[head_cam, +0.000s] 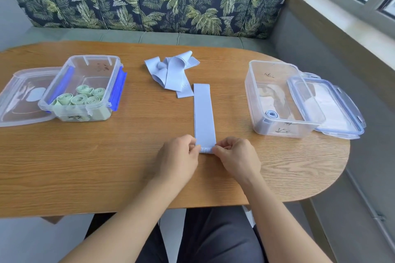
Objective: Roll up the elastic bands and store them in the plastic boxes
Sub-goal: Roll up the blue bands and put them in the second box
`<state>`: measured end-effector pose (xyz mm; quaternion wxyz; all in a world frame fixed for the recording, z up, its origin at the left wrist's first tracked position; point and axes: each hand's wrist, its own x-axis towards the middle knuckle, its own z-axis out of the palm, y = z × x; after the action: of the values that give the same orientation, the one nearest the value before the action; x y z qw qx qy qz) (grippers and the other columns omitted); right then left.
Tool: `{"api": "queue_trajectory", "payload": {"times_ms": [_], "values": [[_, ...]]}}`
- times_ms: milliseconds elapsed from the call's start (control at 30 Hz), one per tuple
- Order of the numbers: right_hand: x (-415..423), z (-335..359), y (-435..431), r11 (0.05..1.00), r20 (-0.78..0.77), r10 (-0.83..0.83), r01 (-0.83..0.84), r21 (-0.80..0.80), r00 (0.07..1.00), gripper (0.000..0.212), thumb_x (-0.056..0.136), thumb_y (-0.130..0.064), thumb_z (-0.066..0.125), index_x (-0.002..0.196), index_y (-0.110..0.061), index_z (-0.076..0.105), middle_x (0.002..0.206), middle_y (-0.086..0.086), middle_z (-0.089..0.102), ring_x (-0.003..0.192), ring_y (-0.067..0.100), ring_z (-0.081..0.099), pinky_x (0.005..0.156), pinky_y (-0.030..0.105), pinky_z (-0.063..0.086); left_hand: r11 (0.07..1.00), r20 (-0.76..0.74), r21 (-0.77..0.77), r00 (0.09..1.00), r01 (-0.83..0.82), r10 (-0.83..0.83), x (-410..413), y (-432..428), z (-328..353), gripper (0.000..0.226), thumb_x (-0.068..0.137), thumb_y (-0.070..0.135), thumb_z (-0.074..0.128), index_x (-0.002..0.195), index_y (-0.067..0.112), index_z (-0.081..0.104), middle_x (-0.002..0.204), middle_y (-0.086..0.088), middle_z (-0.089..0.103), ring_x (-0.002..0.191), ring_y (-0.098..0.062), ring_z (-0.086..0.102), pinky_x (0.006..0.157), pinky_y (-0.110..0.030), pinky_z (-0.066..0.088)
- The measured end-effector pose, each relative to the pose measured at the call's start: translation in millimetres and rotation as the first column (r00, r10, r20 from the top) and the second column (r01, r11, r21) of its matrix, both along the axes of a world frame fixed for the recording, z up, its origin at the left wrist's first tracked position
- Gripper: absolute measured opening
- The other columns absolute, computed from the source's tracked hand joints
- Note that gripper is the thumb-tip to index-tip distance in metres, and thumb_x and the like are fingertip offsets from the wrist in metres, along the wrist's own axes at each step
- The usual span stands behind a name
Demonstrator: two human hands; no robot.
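Head view: left hand [179, 157] & right hand [236, 157] at frame centre, fingers curled, pinching the near rolled end of a flat light-blue elastic band [203, 113] on the oval wooden table [85, 166]. Loose pile of blue bands [171, 70] upper centre. Clear plastic box w/ green rolls [85, 92] left; clear plastic box w/ one blue roll [277, 102] right.
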<state>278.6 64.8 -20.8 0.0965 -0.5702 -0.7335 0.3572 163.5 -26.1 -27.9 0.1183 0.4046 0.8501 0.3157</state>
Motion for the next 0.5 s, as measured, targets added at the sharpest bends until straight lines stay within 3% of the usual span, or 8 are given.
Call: {"api": "queue_trajectory", "payload": {"times_ms": [133, 267, 500], "values": [[-7.7, 1.7, -4.3, 0.997, 0.033, -0.074, 0.072, 0.041, 0.997, 0.012, 0.083, -0.036, 0.064, 0.087, -0.025, 0.066, 0.086, -0.006, 0.066, 0.084, 0.020, 0.062, 0.065, 0.028, 0.041, 0.994, 0.186, -0.047, 0.977, -0.100, 0.107, 4.0, 7.2, 3.0, 0.016, 0.088, 0.026, 0.067, 0.101, 0.019, 0.073, 0.099, 0.006, 0.071, 0.091, -0.014, 0.066, 0.081, -0.031, 0.054], [-13.3, 1.8, -7.6, 0.992, 0.015, -0.125, 0.125, -0.002, 0.992, 0.011, 0.083, -0.032, 0.063, 0.081, -0.022, 0.065, 0.081, 0.000, 0.070, 0.078, 0.022, 0.063, 0.062, 0.027, 0.042, 0.986, 0.237, -0.074, 0.958, -0.149, 0.163, 2.0, 11.5, 4.0, 0.012, 0.086, 0.025, 0.069, 0.095, 0.019, 0.074, 0.094, 0.004, 0.072, 0.088, -0.015, 0.066, 0.078, -0.028, 0.053], [-6.6, 2.0, -20.3, 0.986, -0.054, -0.165, 0.165, -0.007, 0.985, 0.012, 0.085, -0.031, 0.063, 0.081, -0.022, 0.070, 0.074, -0.004, 0.067, 0.071, 0.018, 0.061, 0.058, 0.026, 0.039, 0.978, 0.266, -0.079, 0.941, -0.193, 0.207, 7.5, 5.1, 5.5, 0.013, 0.084, 0.026, 0.071, 0.095, 0.021, 0.074, 0.092, 0.004, 0.073, 0.088, -0.015, 0.067, 0.079, -0.031, 0.055]]}}
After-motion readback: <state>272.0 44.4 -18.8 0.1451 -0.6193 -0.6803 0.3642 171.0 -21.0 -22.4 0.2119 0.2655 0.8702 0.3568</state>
